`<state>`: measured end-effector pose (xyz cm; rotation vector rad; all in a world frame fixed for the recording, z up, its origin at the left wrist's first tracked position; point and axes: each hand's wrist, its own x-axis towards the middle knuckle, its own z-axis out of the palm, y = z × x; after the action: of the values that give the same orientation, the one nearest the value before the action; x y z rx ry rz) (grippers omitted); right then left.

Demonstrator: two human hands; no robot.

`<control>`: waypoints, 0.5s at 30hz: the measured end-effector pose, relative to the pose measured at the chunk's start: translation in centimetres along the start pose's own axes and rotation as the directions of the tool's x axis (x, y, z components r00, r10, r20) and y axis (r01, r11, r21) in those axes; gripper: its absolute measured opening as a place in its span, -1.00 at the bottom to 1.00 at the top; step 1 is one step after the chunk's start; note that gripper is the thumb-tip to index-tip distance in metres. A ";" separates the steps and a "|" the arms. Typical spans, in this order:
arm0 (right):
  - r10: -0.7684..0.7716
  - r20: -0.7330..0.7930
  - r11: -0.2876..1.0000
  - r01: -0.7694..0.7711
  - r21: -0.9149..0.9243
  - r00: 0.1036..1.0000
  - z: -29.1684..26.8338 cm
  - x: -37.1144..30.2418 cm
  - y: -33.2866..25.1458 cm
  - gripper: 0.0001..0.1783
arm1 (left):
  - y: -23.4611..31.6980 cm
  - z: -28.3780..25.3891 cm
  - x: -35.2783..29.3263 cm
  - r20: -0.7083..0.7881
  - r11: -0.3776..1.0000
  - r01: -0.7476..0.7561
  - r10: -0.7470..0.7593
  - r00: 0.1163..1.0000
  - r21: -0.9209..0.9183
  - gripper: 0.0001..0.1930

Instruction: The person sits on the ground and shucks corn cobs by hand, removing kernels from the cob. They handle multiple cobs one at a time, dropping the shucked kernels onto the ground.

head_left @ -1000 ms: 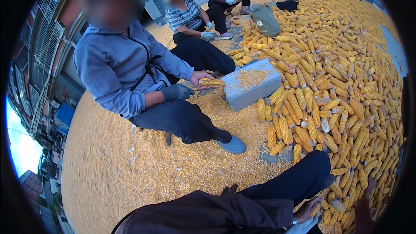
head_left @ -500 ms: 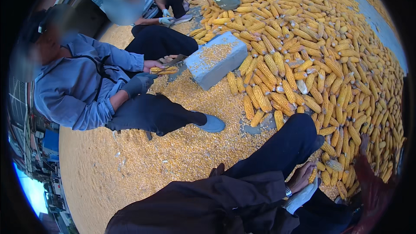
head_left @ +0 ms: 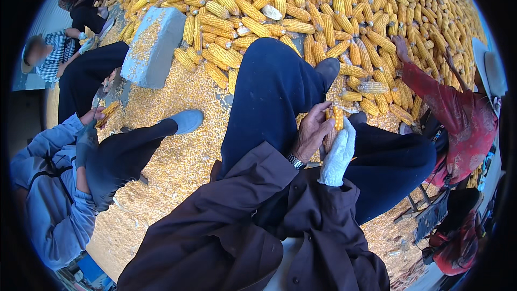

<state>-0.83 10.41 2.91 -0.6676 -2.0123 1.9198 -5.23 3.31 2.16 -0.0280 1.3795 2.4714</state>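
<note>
A yellow corn cob (head_left: 338, 118) stands nearly upright between my two hands, above my lap. My bare left hand (head_left: 312, 133), with a metal watch at the wrist, closes its fingers around the cob's left side. From the right, my right hand (head_left: 339, 155) in a white glove grips the same cob. Its lower part is hidden by my fingers. Just beyond my hands, loose cobs (head_left: 370, 87) lie at the edge of a large heap.
The corn heap (head_left: 344, 16) fills the far side. Loose kernels (head_left: 167, 183) cover the ground. At the left, a co-worker holds a cob (head_left: 109, 112) near a kernel-strewn concrete block (head_left: 161, 64). At the right, a co-worker's red sleeve (head_left: 439, 94) reaches to the heap.
My view has swung to the right, so my hands and the cob now appear nearer the middle. Both hands stay on the cob, and the co-worker in red shows more fully.
</note>
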 end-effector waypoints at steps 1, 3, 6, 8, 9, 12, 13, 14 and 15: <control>-0.026 -0.002 1.000 0.026 0.002 1.000 0.1 0.0 0.2 -0.60 | -0.3 -0.1 0.1 0.004 1.000 -0.010 0.010 1.000 0.017 -0.54; -0.044 0.005 0.999 0.044 -0.027 0.999 0.3 0.0 0.0 -0.61 | -0.6 -0.2 0.1 -0.004 0.999 0.002 -0.002 1.000 0.045 -0.54; -0.061 0.014 0.990 0.062 -0.123 0.998 0.3 0.2 0.1 -0.60 | -0.4 0.0 0.1 -0.054 0.989 0.039 -0.031 0.998 0.143 -0.60; -0.042 0.013 0.982 0.043 -0.183 0.999 0.5 0.2 -0.3 -0.59 | -0.2 0.3 0.2 -0.099 0.969 0.032 -0.008 0.995 0.246 -0.63; -0.047 0.012 0.979 0.048 -0.196 0.999 0.6 0.2 -0.3 -0.59 | -0.1 0.3 0.3 -0.101 0.959 0.032 -0.003 0.995 0.283 -0.63; -0.052 0.020 0.976 0.055 -0.211 0.998 0.8 0.1 -0.1 -0.59 | 0.0 0.5 0.4 -0.116 0.935 0.025 0.017 0.993 0.354 -0.64; -0.046 0.025 0.978 0.051 -0.201 0.999 0.9 0.1 0.0 -0.59 | -0.2 0.4 0.4 -0.113 0.944 0.032 0.005 0.994 0.328 -0.64; -0.040 0.031 0.980 0.045 -0.191 0.999 0.9 0.1 0.1 -0.58 | -0.4 0.3 0.4 -0.111 0.953 0.040 -0.007 0.994 0.301 -0.64; -0.047 0.034 0.972 0.054 -0.230 0.998 0.9 0.1 0.2 -0.58 | -0.7 0.3 0.4 -0.109 0.961 0.048 -0.019 0.994 0.274 -0.64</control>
<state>-1.32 9.64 2.68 -0.6394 -2.2706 1.6911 -5.43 3.99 1.69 -0.1199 1.7422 2.2561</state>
